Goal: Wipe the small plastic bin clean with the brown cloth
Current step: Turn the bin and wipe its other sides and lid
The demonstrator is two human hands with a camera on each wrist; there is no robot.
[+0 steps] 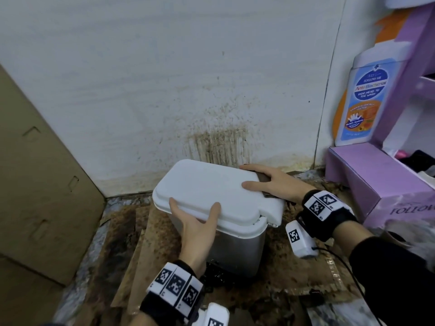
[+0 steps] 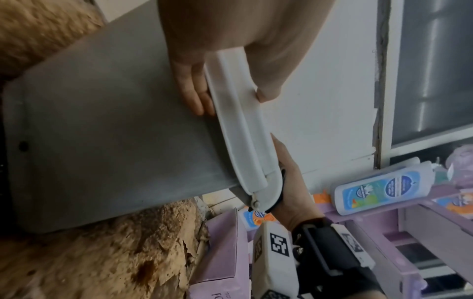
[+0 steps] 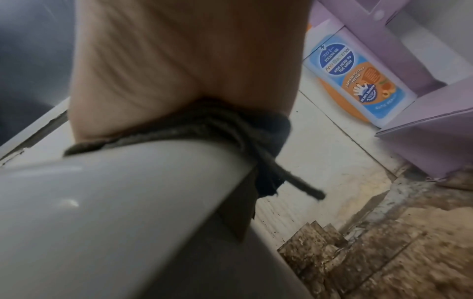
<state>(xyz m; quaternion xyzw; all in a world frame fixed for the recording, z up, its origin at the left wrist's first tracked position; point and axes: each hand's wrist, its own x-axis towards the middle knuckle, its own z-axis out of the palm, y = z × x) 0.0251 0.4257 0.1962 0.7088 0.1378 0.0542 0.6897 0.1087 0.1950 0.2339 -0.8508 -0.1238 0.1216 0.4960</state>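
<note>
Each bare hand, the left hand point(image 1: 195, 225) and the right hand point(image 1: 280, 182), was followed at the wrist by a black strap point(image 1: 329, 222) carrying white blocks printed with black square markers point(image 1: 175, 284). Behind the right strap came a black sleeve point(image 1: 390, 276), with a thin black cable point(image 1: 346, 267) alongside.

Leaning against the left edge: a tall brown cardboard sheet point(image 1: 35, 184) with punched slots. Running behind: a white wall point(image 1: 164, 67), streaked and spattered with a brown stain point(image 1: 219, 142) low down. Lying underneath: torn, dirty cardboard point(image 1: 141, 255) covering the floor. Standing at the right: a purple cardboard display stand point(image 1: 376, 180), lettered "FOLLOW". Showing on its front: a printed picture of a kids' wash bottle point(image 1: 367, 97), blue-and-orange labelled, reading "Anti-Bacterial". Sitting inside the stand's tray: dark items, too blurred for identifying.
</note>
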